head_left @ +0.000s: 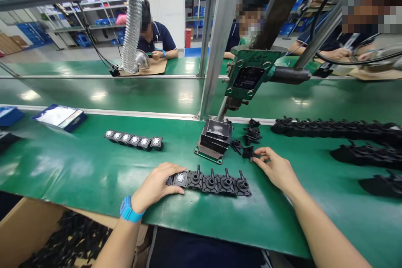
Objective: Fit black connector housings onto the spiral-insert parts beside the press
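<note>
My left hand (pixel 155 184), wearing a blue wristband (pixel 130 210), is closed around the left end of a row of square black plastic housings. One housing beside my thumb shows a white swirl-shaped impeller (pixel 180 179). Further right in that row, several housings carry black covers with upright nozzles (pixel 210 183). Between thumb and fingers, my right hand (pixel 276 168) pinches a black nozzle cover (pixel 248 153). Loose black covers (pixel 252 136) lie just behind it, beside the metal press base (pixel 209 153).
A press head (pixel 251 73) on a slanted column stands over a stacked black block (pixel 216 134). Another row of impeller housings (pixel 135 140) lies at left, near a blue box (pixel 59 117). Rows of black assemblies (pixel 336 127) are at right. A carton (pixel 28 230) of black parts sits below; people work opposite.
</note>
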Motion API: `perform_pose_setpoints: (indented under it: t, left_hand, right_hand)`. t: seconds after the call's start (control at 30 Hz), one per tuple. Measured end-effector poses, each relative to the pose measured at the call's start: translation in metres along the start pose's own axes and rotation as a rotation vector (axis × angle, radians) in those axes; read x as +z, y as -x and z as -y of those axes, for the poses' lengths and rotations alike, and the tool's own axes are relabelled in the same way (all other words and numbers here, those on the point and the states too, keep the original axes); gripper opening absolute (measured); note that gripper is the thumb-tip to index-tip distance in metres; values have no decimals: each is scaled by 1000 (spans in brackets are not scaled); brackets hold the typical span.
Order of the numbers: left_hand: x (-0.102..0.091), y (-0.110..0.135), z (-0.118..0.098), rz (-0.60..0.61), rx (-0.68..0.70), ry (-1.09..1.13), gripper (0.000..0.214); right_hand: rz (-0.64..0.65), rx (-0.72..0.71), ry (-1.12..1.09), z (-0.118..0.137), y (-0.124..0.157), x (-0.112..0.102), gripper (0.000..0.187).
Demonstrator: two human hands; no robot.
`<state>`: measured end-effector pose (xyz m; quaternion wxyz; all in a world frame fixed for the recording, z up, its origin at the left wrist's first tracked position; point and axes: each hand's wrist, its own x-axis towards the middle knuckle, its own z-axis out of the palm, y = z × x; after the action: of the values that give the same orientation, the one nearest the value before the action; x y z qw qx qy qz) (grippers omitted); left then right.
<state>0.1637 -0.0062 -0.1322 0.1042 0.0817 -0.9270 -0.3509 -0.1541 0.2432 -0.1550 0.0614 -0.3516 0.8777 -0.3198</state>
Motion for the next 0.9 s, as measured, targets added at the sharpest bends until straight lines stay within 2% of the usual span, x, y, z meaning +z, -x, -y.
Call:
perform_pose_setpoints:
  t: [0.13, 0.23, 0.3, 0.4, 0.5, 0.63, 0.77, 0.9]
  left_hand:
    - [-3, 6, 1, -52, -19, -18, 72]
    - [-4, 11, 2, -59, -36, 6, 76]
    - [-3, 12, 2, -58, -42, 30, 75]
    - [-2, 11, 1, -66, -59, 46, 77]
    - [-1, 10, 0, -76, -91, 51, 84]
    - [0, 9, -1, -87, -91, 82, 94]
    - [1, 7, 2, -83, -63, 127, 100]
    - [1, 6, 5, -75, -61, 149, 105]
  right_hand:
    - [-45, 17, -55, 10, 12, -15, 46]
    - [-115, -8, -165, 30, 28, -30, 45]
    - [-164, -74, -223, 51, 40, -37, 39]
    - [-183, -282, -209, 93, 54, -39, 23]
    - [-102, -545, -196, 139, 60, -28, 9]
    - [38, -777, -242, 185, 55, 4, 14]
    - [198, -881, -185, 199, 45, 39, 20]
    - [358, -878, -91, 198, 38, 55, 25]
